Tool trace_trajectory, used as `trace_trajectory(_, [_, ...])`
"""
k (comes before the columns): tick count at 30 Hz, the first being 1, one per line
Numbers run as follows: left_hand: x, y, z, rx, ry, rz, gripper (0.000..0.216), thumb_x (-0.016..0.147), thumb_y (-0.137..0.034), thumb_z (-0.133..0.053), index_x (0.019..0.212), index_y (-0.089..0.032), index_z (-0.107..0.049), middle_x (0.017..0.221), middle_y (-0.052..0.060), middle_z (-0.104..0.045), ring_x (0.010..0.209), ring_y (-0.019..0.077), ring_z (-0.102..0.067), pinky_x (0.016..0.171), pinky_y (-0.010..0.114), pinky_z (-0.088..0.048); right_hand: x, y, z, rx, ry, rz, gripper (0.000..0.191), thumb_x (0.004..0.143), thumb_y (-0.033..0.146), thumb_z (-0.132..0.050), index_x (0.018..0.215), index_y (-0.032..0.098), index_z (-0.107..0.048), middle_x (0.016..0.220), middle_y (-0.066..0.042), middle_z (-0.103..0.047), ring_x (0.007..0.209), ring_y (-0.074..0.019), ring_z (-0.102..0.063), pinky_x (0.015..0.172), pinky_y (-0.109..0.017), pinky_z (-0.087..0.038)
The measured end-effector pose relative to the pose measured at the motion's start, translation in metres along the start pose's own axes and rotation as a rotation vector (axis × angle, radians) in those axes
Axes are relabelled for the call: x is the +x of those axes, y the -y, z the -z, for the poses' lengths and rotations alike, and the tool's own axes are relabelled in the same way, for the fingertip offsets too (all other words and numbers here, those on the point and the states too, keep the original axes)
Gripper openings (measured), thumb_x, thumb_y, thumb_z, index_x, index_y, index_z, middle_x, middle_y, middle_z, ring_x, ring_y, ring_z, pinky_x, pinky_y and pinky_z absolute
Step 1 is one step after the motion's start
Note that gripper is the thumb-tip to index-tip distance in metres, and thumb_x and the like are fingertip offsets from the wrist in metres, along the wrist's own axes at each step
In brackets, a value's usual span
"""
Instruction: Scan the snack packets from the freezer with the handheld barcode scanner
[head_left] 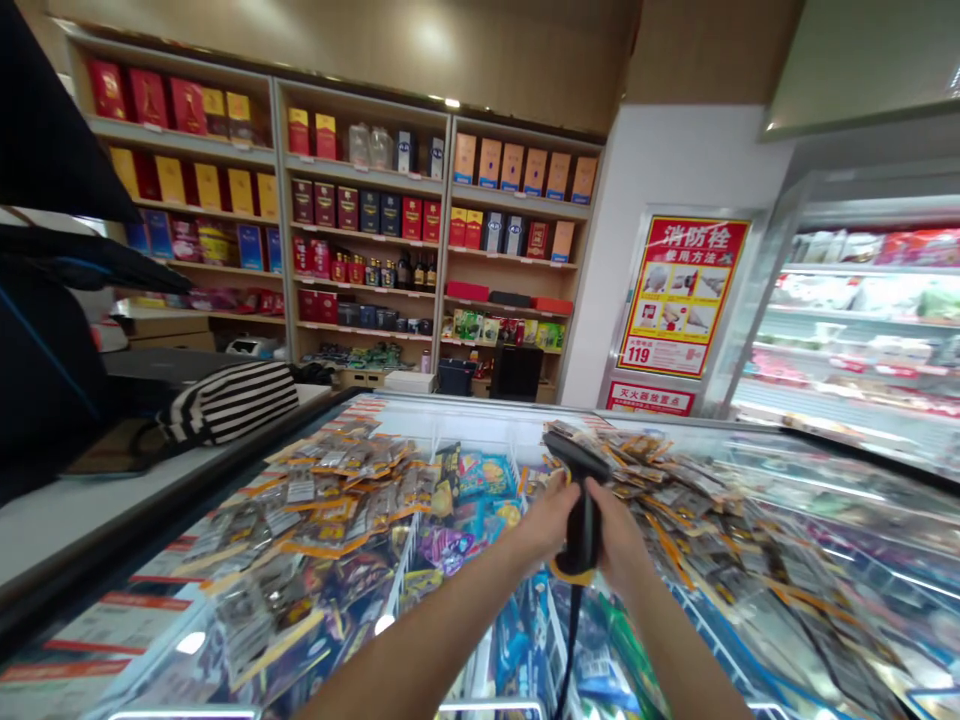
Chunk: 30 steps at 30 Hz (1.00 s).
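Observation:
A black handheld barcode scanner (pixel 583 520) with a yellow base edge is held upright between both hands, its cable hanging down toward me. My left hand (pixel 551 515) grips it from the left, fingers closed at its upper handle. My right hand (pixel 611 525) closes on its right side. Below them is a glass-topped chest freezer with colourful packs (pixel 480 475) inside. Many small snack packets with orange edges (pixel 337 490) lie heaped on the glass to the left. Another heap of similar packets (pixel 697 510) spreads out to the right.
A striped black-and-white bag (pixel 232 402) lies on the counter at left, near a person in dark clothing (pixel 45 340). Shelves (pixel 367 233) of boxes and bottles stand behind. A red fire-hydrant poster (pixel 684 295) hangs on the wall; a lit refrigerated display (pixel 855 310) is at right.

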<state>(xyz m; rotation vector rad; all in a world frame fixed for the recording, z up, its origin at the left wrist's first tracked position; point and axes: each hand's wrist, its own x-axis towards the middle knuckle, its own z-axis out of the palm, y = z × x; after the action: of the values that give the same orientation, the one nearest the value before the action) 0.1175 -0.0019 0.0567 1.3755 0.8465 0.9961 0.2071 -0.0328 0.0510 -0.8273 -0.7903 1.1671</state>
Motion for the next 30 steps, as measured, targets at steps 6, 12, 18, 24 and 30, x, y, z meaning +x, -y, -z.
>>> trace_trajectory(6, [0.056, 0.038, 0.010, 0.459, -0.220, 0.113, 0.028, 0.071, -0.034, -0.050, 0.088, -0.013, -0.054, 0.092, 0.007, -0.058, 0.088, 0.0187, -0.051, 0.078, 0.036, -0.037, 0.013, 0.040, 0.058, 0.252, -0.124, 0.061, 0.025, 0.067, 0.042, -0.049, 0.074, 0.019, -0.055, 0.058, 0.004, -0.059, 0.046, -0.0089, -0.052, 0.044, -0.021, -0.044])
trace_trajectory(12, [0.101, 0.054, 0.008, 0.631, -0.240, 0.134, 0.030, 0.074, -0.031, -0.049, 0.098, -0.014, -0.050, 0.104, 0.007, -0.051, 0.095, 0.0191, -0.047, 0.081, 0.042, -0.036, 0.004, 0.049, 0.059, -0.102, -0.205, -0.100, 0.029, 0.066, 0.043, -0.052, 0.068, 0.014, -0.054, 0.049, 0.001, -0.056, 0.039, -0.0092, -0.049, 0.034, -0.019, -0.038])
trace_trajectory(18, [0.105, 0.049, 0.038, 0.435, -0.164, 0.184, 0.024, 0.077, -0.029, -0.044, 0.092, -0.013, -0.052, 0.089, 0.004, -0.056, 0.074, 0.0123, -0.054, 0.065, 0.031, -0.045, 0.002, 0.047, 0.059, -0.147, -0.109, -0.178, 0.030, 0.069, 0.043, -0.048, 0.064, 0.014, -0.053, 0.044, 0.000, -0.053, 0.038, -0.0092, -0.047, 0.037, -0.020, -0.038])
trace_trajectory(24, [0.049, 0.040, 0.108, 0.131, -0.340, 0.173, 0.021, 0.078, -0.028, -0.043, 0.089, -0.012, -0.051, 0.077, 0.001, -0.055, 0.061, 0.0081, -0.052, 0.054, 0.025, -0.045, -0.012, 0.026, 0.036, -0.038, 0.152, -0.329, 0.026, 0.071, 0.040, -0.047, 0.078, 0.015, -0.053, 0.055, 0.000, -0.055, 0.041, -0.0088, -0.048, 0.038, -0.021, -0.038])
trace_trajectory(30, [0.014, 0.034, 0.137, -0.139, -0.446, 0.148, 0.013, 0.077, -0.022, -0.045, 0.077, -0.012, -0.053, 0.069, -0.001, -0.055, 0.057, 0.0065, -0.052, 0.054, 0.023, -0.045, -0.028, -0.003, -0.005, -0.054, 0.207, -0.352, 0.028, 0.070, 0.039, -0.049, 0.084, 0.015, -0.051, 0.055, 0.001, -0.053, 0.038, -0.0075, -0.045, 0.036, -0.020, -0.037])
